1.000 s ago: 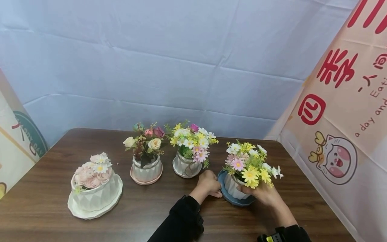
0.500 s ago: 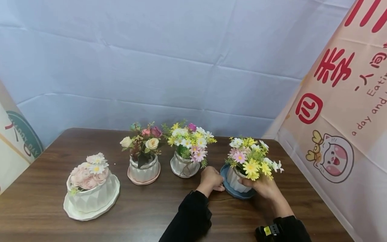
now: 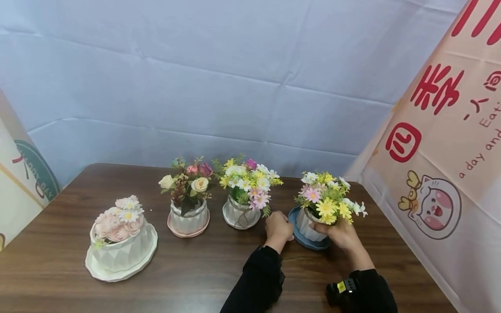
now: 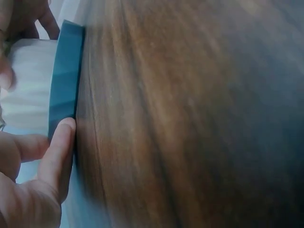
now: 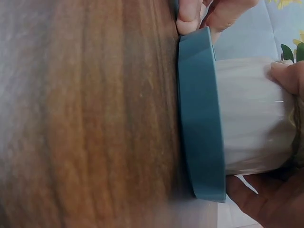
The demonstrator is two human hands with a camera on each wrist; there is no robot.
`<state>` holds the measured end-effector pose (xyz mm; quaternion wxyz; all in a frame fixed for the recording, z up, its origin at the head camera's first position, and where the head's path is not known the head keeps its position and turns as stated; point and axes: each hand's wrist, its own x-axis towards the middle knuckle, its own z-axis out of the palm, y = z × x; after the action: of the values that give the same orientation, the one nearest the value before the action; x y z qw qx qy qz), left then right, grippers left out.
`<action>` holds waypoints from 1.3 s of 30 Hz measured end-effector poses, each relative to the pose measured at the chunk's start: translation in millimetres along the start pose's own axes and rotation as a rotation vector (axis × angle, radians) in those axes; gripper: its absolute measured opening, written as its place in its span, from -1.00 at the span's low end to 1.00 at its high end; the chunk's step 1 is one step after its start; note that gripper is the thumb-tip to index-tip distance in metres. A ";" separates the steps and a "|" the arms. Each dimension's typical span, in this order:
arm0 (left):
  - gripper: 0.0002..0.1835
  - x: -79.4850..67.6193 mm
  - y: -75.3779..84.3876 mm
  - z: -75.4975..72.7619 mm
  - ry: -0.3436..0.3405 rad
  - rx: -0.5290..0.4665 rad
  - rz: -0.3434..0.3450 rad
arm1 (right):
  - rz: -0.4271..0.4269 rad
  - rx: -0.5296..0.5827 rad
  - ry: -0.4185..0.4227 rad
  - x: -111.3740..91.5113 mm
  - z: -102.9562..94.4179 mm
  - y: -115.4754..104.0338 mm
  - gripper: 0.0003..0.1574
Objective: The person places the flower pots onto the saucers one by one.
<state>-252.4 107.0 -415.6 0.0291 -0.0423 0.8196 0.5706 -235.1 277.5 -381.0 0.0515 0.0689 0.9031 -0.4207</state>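
At the right side of the table stands a white ribbed flower pot (image 3: pixel 308 226) with yellow, white and pink artificial flowers. Under it lies a blue saucer (image 5: pixel 202 114), flat on the wood. My right hand (image 3: pixel 339 234) grips the pot from the right, its thumb near the rim and its fingers low on the far side. From the left, my left hand (image 3: pixel 278 227) pinches the saucer's edge between thumb and a finger, as the left wrist view shows up close at the blue rim (image 4: pixel 66 71).
Left of my hand stands a pot of mixed daisies (image 3: pixel 239 213) on a white saucer, then a pot of roses (image 3: pixel 189 221) on a pink saucer. A larger pot of pale pink flowers (image 3: pixel 121 256) sits far left. Cloth hangs behind the brown table (image 3: pixel 188 278).
Both hands have shifted the pot and blue saucer together a little away from me toward the back of the table. The other pots stay in place.
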 end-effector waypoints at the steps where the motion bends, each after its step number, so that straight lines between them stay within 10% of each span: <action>1: -0.92 -0.3 0.4 0.2 0.001 -0.004 0.001 | -0.001 0.002 0.000 -0.6 -0.4 0.2 0.38; 17: -0.86 -4.4 -8.2 -23.7 -0.239 0.042 0.127 | -0.045 -0.162 0.041 -15.6 8.4 -9.9 0.16; 25: -0.86 -13.9 -12.9 -53.6 -0.192 0.173 0.216 | -0.047 -0.226 0.085 -26.4 17.0 -17.1 0.05; 29: -0.84 -17.8 -14.9 -70.8 -0.130 0.263 0.328 | -0.008 -0.304 0.063 -36.7 24.0 -23.2 -0.33; 36: -0.77 -33.9 -27.9 -100.5 -0.085 0.391 0.453 | 0.026 -0.364 0.021 -58.6 37.1 -35.2 0.28; 39: -0.78 -44.0 -32.3 -115.3 -0.056 0.453 0.453 | 0.018 -0.417 0.013 -67.8 40.6 -42.1 0.25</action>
<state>-205.3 -10.6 -401.5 -0.0676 0.1647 0.9132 0.3667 -173.9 214.1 -365.0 0.0626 0.0676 0.9703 -0.2238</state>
